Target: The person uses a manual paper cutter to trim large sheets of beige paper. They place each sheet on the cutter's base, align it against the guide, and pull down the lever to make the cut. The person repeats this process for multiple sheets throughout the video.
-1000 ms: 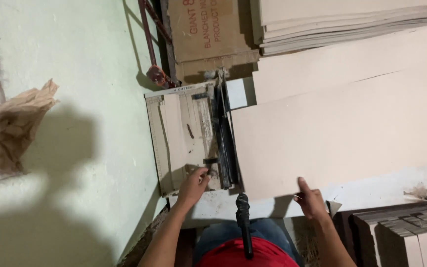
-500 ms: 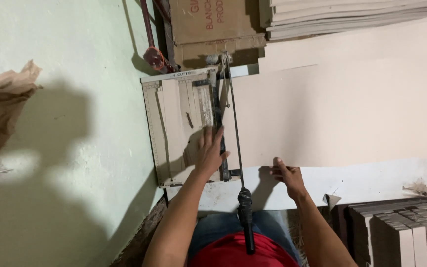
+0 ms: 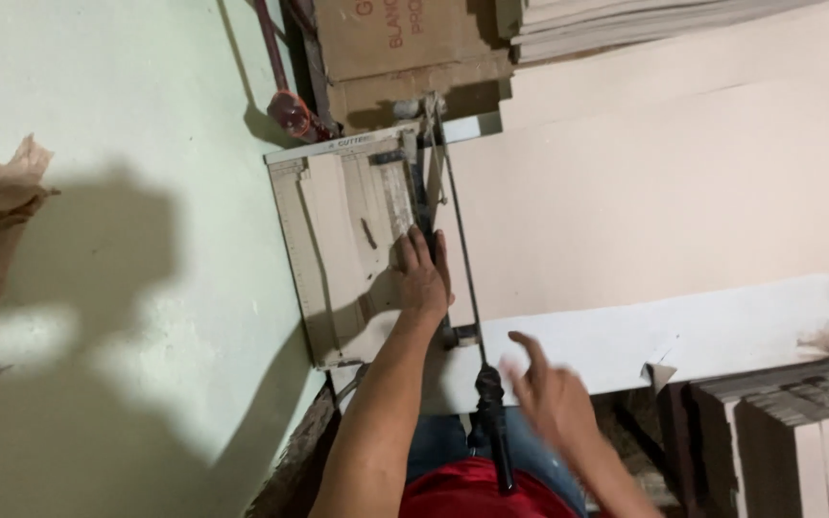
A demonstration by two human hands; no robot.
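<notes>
Cardboard sheet lies across the paper cutter, pinned flat by your open left hand while your open right hand hovers beside the blade handle.

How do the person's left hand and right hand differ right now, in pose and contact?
The left hand lies flat, palm down, pressing on the grey paper-cutter board beside the blade arm; the right hand is off the surface, fingers spread, blurred with motion. The left hand sits farther up the board; the right hand hovers close to the black cutter handle without gripping it. Both are bare and hold nothing.
</notes>
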